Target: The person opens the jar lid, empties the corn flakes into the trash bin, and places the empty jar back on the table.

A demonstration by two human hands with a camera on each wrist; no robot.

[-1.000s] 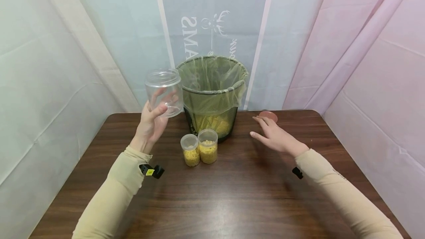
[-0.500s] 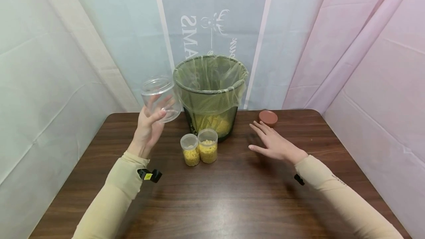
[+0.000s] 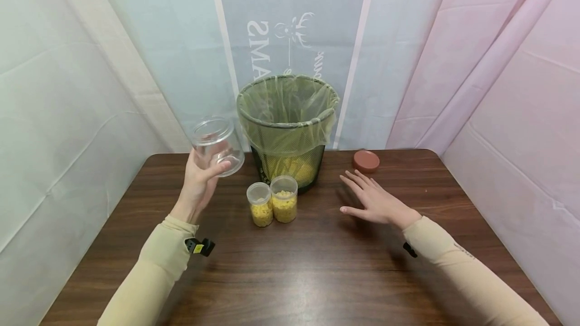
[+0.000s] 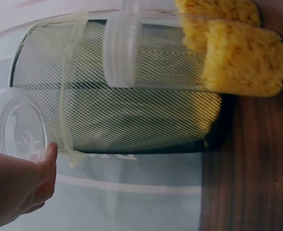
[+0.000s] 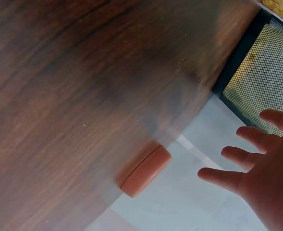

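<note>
In the head view my left hand (image 3: 198, 185) grips a clear, empty plastic jar (image 3: 218, 147), lidless and tilted, held up left of the mesh bin. The jar's base (image 4: 23, 130) shows in the left wrist view. My right hand (image 3: 378, 200) hovers over the table with fingers spread, holding nothing. Just beyond its fingertips lies a reddish-brown round lid (image 3: 366, 161) near the table's back edge. Two clear jars stand side by side before the bin: a smaller jar (image 3: 261, 210) and a larger jar (image 3: 284, 205), both partly filled with yellow bits.
A black mesh bin (image 3: 312, 165) with a pale green liner (image 3: 290, 137) stands at the back middle, yellow stuff in its bottom. The wooden table (image 3: 290, 275) has pale curtains (image 3: 181, 39) close behind and on both sides.
My left hand has lowered the empty jar and drawn it slightly left and back. The right hand has pulled back from the lid, which now shows whole.
</note>
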